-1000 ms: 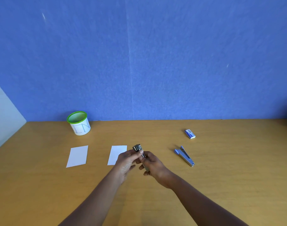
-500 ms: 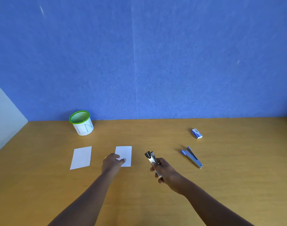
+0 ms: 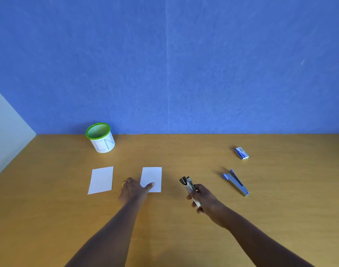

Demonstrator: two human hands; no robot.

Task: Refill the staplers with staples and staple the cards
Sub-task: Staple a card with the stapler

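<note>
Two staplers are in play, and the black-nosed stapler is the one I have in my right hand, fingers wrapped closed round its body, nose pointing up and away from me, lifted clear of the table. A second ago both hands were bunched together on it in front of me; now they have parted. My left hand has gone out to the nearer card and lies flat, fingers loosely spread, thumb tip pressing on the card's lower left edge; it grips nothing. I read that as the refill of this stapler being finished and the stapling step starting, though I cannot see inside the magazine to confirm it.

To the left, the second card lies untouched, well apart from the hand, on the far side of it from the first card. Behind it, near the wall, stands the green-rimmed cup. On my right, the blue stapler rests on the table with its top hinged open, so I judge it not yet loaded or at least not closed. Farther back sits the small staple box, apart from both staplers.

Next I would need to lift or slide the card's edge into the stapler's mouth; a flat card on bare wood may be awkward to pick up.
</note>
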